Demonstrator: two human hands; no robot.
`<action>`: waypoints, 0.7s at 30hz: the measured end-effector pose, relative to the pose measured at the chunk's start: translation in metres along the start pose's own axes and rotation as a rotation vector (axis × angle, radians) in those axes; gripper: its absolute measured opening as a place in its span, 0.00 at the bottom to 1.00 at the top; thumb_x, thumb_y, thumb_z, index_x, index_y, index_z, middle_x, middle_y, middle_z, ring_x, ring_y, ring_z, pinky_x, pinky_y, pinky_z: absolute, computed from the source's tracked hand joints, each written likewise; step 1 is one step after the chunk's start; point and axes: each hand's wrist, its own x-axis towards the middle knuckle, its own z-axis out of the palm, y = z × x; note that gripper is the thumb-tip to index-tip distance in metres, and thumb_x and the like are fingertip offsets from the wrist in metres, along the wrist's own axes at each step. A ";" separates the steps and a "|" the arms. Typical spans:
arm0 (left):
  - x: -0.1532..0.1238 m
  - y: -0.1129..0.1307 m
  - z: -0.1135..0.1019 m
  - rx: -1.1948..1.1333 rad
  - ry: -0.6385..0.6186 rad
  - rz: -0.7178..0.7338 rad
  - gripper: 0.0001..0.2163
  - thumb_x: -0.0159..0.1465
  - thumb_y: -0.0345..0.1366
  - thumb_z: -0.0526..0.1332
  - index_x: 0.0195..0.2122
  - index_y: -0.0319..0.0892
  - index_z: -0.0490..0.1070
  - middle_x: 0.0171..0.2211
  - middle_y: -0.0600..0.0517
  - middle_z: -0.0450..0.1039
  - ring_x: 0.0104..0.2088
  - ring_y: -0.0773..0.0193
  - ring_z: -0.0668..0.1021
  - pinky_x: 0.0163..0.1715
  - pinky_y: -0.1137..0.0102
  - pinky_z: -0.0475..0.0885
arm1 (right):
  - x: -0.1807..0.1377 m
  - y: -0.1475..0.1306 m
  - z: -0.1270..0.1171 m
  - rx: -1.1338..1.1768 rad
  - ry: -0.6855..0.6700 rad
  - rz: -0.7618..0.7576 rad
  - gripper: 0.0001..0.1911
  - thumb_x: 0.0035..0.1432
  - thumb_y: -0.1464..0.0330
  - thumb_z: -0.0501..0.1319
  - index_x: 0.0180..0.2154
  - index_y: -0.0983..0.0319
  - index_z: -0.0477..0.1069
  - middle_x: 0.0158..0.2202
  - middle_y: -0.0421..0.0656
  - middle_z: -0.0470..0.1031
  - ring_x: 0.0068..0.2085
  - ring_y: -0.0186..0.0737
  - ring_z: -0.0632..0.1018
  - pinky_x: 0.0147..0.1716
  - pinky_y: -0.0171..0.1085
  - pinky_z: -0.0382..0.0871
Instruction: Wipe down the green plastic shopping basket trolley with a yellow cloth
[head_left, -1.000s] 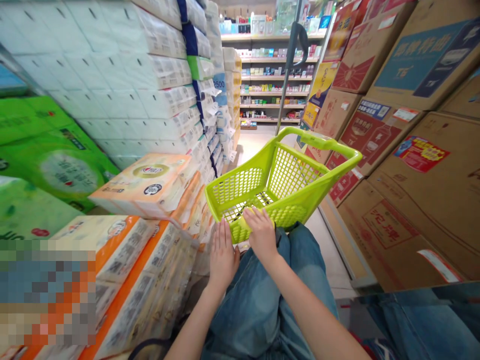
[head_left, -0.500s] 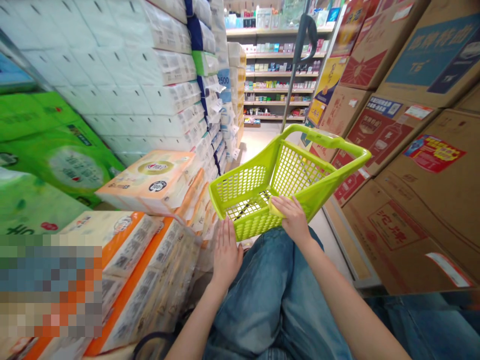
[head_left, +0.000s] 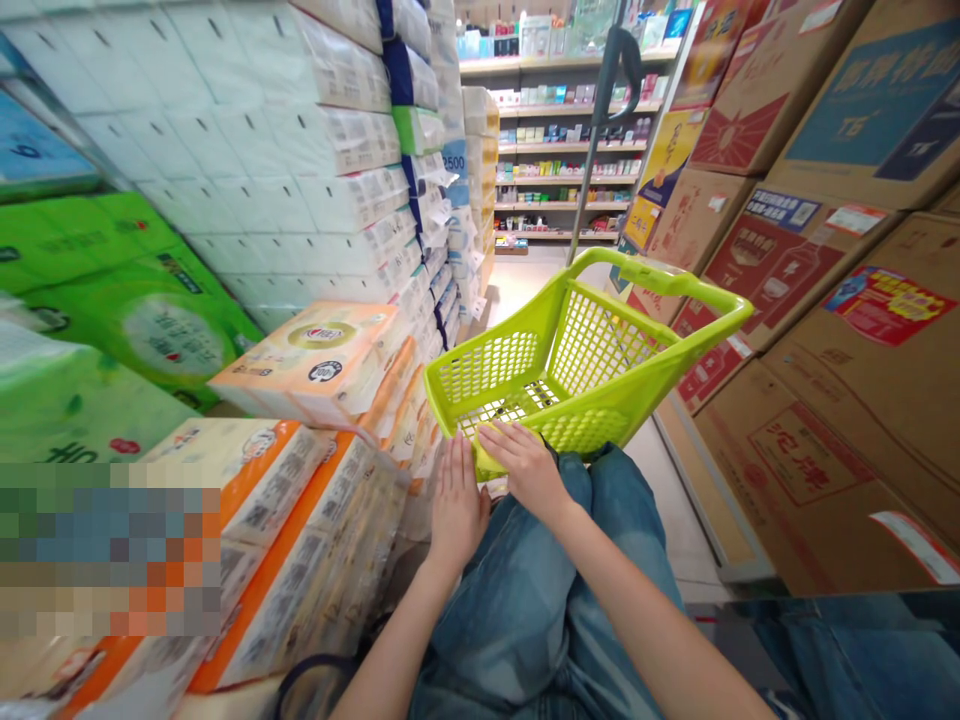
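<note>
A lime-green shopping basket with lattice walls and a raised handle stands tilted in front of my knees. At its near left corner, my left hand lies with fingers stretched out flat against the rim. Just beside it, my right hand presses a yellow cloth onto the basket's near rim. The fingers cover most of the cloth, so whether it is a cloth or a thin sponge is hard to tell. Nothing lies inside the basket.
Packs of tissue paper are stacked close on my left, with tall white packs behind. Cardboard boxes line the right side. Beyond the basket stand a grey pole with a hook and stocked shelves.
My right hand has slid left along the near rim with the yellow cloth, to beside my left hand. The left hand stays at the corner. The view has shifted slightly.
</note>
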 end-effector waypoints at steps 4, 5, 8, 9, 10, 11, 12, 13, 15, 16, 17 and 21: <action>0.001 0.001 0.000 -0.018 0.005 -0.009 0.40 0.64 0.27 0.54 0.72 0.36 0.30 0.72 0.33 0.44 0.72 0.46 0.48 0.65 0.47 0.60 | -0.013 0.048 -0.035 -0.039 0.039 0.073 0.42 0.49 0.85 0.48 0.64 0.56 0.64 0.64 0.40 0.69 0.67 0.38 0.65 0.67 0.48 0.58; 0.002 0.001 0.000 -0.024 0.009 -0.010 0.40 0.64 0.27 0.55 0.72 0.36 0.30 0.72 0.33 0.44 0.72 0.46 0.49 0.65 0.47 0.60 | -0.016 0.059 -0.043 -0.052 0.065 0.119 0.43 0.47 0.86 0.48 0.64 0.56 0.65 0.63 0.40 0.70 0.67 0.38 0.65 0.67 0.48 0.58; 0.002 0.001 0.001 -0.043 0.024 0.000 0.40 0.64 0.27 0.55 0.72 0.36 0.30 0.72 0.33 0.44 0.72 0.45 0.49 0.65 0.47 0.60 | -0.020 0.075 -0.053 -0.096 0.147 0.264 0.44 0.44 0.85 0.49 0.62 0.57 0.68 0.62 0.41 0.72 0.66 0.41 0.67 0.67 0.50 0.58; 0.002 0.001 0.001 -0.045 0.027 0.002 0.40 0.64 0.27 0.55 0.72 0.36 0.30 0.72 0.33 0.44 0.72 0.44 0.49 0.65 0.46 0.60 | -0.019 0.073 -0.052 -0.114 0.173 0.313 0.43 0.44 0.85 0.49 0.61 0.58 0.68 0.61 0.42 0.72 0.66 0.42 0.67 0.67 0.51 0.58; 0.002 0.001 0.002 -0.044 0.027 0.003 0.40 0.64 0.27 0.55 0.72 0.36 0.30 0.72 0.33 0.44 0.72 0.44 0.49 0.65 0.46 0.60 | -0.017 0.068 -0.048 -0.130 0.193 0.355 0.42 0.44 0.85 0.49 0.61 0.59 0.69 0.61 0.43 0.72 0.66 0.43 0.67 0.68 0.51 0.58; 0.002 0.000 0.002 -0.041 0.025 0.003 0.40 0.64 0.27 0.55 0.72 0.36 0.30 0.72 0.33 0.44 0.72 0.44 0.50 0.65 0.47 0.60 | -0.014 0.060 -0.042 -0.140 0.205 0.385 0.41 0.45 0.85 0.49 0.61 0.60 0.69 0.61 0.43 0.72 0.66 0.44 0.67 0.68 0.51 0.57; 0.002 0.000 0.002 -0.037 0.024 0.003 0.40 0.64 0.27 0.55 0.72 0.36 0.30 0.72 0.33 0.44 0.72 0.45 0.50 0.65 0.47 0.60 | -0.010 0.048 -0.034 -0.143 0.207 0.397 0.40 0.46 0.86 0.50 0.61 0.61 0.69 0.61 0.44 0.72 0.66 0.45 0.67 0.68 0.51 0.57; 0.001 -0.001 0.002 -0.031 0.023 0.002 0.40 0.64 0.28 0.55 0.72 0.36 0.30 0.72 0.33 0.45 0.72 0.45 0.50 0.65 0.47 0.60 | -0.006 0.035 -0.024 -0.136 0.195 0.387 0.39 0.47 0.86 0.50 0.61 0.62 0.69 0.62 0.44 0.72 0.66 0.45 0.66 0.68 0.50 0.57; 0.001 -0.002 0.003 -0.018 0.021 -0.002 0.40 0.64 0.28 0.54 0.72 0.36 0.31 0.71 0.33 0.45 0.72 0.46 0.50 0.65 0.47 0.60 | 0.001 0.006 -0.005 -0.098 0.142 0.309 0.37 0.49 0.85 0.51 0.61 0.64 0.69 0.62 0.45 0.71 0.66 0.46 0.66 0.68 0.48 0.57; 0.000 -0.003 0.004 -0.012 0.019 0.000 0.40 0.64 0.27 0.55 0.72 0.36 0.31 0.71 0.33 0.46 0.72 0.46 0.49 0.65 0.47 0.60 | 0.004 -0.007 0.003 -0.076 0.115 0.263 0.36 0.51 0.84 0.51 0.61 0.64 0.69 0.62 0.45 0.71 0.66 0.46 0.66 0.68 0.48 0.57; 0.000 -0.003 0.004 -0.006 0.015 0.005 0.40 0.63 0.27 0.55 0.72 0.35 0.31 0.71 0.32 0.46 0.72 0.46 0.49 0.65 0.46 0.60 | 0.006 -0.017 0.009 -0.057 0.095 0.225 0.34 0.52 0.84 0.52 0.61 0.64 0.69 0.62 0.45 0.71 0.66 0.45 0.66 0.68 0.48 0.57; 0.000 -0.003 0.005 0.023 0.008 0.025 0.41 0.62 0.26 0.56 0.72 0.33 0.31 0.70 0.30 0.48 0.72 0.45 0.49 0.65 0.46 0.60 | 0.006 -0.022 0.011 -0.012 0.048 0.116 0.31 0.57 0.81 0.52 0.61 0.64 0.68 0.63 0.44 0.70 0.66 0.45 0.66 0.68 0.47 0.57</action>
